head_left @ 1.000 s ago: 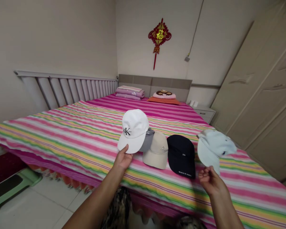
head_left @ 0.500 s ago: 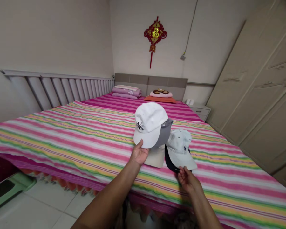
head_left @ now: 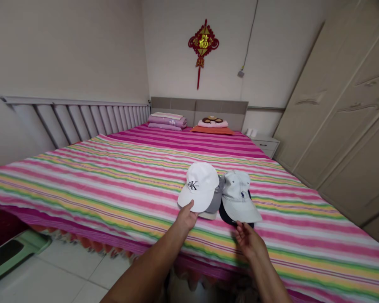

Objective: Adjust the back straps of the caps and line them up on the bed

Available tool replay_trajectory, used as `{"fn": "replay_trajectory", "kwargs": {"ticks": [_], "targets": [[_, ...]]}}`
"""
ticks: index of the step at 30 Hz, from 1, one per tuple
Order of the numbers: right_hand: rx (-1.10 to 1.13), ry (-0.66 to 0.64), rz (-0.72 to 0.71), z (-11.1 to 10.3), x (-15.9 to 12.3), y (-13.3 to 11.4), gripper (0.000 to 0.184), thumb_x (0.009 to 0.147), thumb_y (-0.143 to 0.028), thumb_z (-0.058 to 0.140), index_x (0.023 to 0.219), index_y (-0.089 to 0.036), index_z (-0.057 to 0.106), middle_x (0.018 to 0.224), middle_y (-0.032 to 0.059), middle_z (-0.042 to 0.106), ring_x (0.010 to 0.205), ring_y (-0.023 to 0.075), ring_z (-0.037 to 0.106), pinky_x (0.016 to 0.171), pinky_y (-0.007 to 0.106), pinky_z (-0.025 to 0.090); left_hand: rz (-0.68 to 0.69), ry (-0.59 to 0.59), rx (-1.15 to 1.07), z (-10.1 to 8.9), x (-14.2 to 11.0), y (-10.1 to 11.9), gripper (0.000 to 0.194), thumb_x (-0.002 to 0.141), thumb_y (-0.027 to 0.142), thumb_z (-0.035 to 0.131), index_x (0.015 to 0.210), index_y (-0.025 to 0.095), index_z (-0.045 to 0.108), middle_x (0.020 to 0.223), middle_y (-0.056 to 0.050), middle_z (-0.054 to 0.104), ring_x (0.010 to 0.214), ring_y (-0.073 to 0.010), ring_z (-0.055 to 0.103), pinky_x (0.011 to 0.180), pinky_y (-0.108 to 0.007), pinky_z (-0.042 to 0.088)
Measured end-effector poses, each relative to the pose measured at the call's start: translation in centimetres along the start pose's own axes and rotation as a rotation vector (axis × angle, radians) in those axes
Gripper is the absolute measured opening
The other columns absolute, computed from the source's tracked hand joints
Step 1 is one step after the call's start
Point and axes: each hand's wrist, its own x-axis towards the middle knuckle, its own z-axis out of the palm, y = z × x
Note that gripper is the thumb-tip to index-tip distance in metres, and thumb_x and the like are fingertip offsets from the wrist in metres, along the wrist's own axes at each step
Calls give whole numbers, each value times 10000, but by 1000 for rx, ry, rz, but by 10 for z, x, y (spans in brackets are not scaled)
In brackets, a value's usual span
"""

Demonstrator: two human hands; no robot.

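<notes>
A white baseball cap with a black "CK" logo (head_left: 198,187) lies on a striped bedspread (head_left: 113,189), overlapping a grey cap (head_left: 216,198). My left hand (head_left: 187,216) grips the white cap's brim, thumb on top. A beige cap (head_left: 207,215) is almost hidden beneath those two. To the right, a pale blue-white cap (head_left: 239,197) lies on a black cap (head_left: 227,216), which shows only at its edges. My right hand (head_left: 249,240) is just below the pale cap's brim, fingers apart and holding nothing.
A headboard (head_left: 198,110) with folded pink bedding (head_left: 167,122) and a small pillow (head_left: 212,124) stands at the far end. A slatted rail (head_left: 76,122) runs along the left wall, a wardrobe (head_left: 334,113) stands right, and a green stool (head_left: 12,256) sits on the floor.
The pale cap has left my right hand and now lies on the black cap. My left hand has lowered the white cap onto the grey cap.
</notes>
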Motion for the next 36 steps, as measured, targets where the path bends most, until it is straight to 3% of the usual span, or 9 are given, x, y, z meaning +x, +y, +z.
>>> {"fn": "replay_trajectory", "kwargs": {"ticks": [8,11,15,22,26,31,36], "targets": [[-40,-51,80,1,-17,18,143,739,-75,561,629,-153,514,447,-43,597,340,61,528,376,141,463,-235,-22,300,-12,-15,18,349,723,265,598,1004,65,543,806,-172,644,841,-261,620,729,-346,464],[-56,-79,97,5,-23,30,130,750,-80,543,641,-148,519,465,-39,603,342,64,525,371,154,460,-286,-47,366,-14,-20,22,306,731,306,585,913,60,569,743,-158,642,760,-235,624,723,-335,455],[-89,-126,99,10,-30,41,85,729,-92,569,683,-147,523,498,-30,619,343,69,521,371,170,461,-253,-102,343,-11,-25,21,219,772,307,543,820,94,565,659,-78,626,615,-148,598,687,-284,455],[-147,-220,89,11,-37,44,73,716,-122,595,735,-141,527,542,-11,635,371,78,539,387,180,462,-115,-230,193,-6,-33,5,106,783,223,544,778,117,555,661,-40,622,598,-93,581,670,-230,453],[-161,-245,73,9,-37,42,94,702,-145,620,740,-144,533,550,-15,636,384,80,546,400,180,461,-77,-336,158,-9,-37,-2,87,760,193,572,751,106,567,670,-61,636,581,-103,579,655,-249,458],[-163,-314,75,12,-41,29,242,661,-332,683,751,-130,585,630,36,669,522,124,613,495,212,493,-112,-479,174,-36,-48,-23,173,653,216,687,758,120,590,610,-30,615,573,-104,573,651,-249,450],[-82,-530,31,24,-56,0,376,656,-517,626,842,-190,637,769,37,699,767,178,637,681,277,506,-98,-585,368,-90,-60,-54,242,658,320,673,778,115,626,609,-53,610,509,-93,528,513,-212,394]]}}
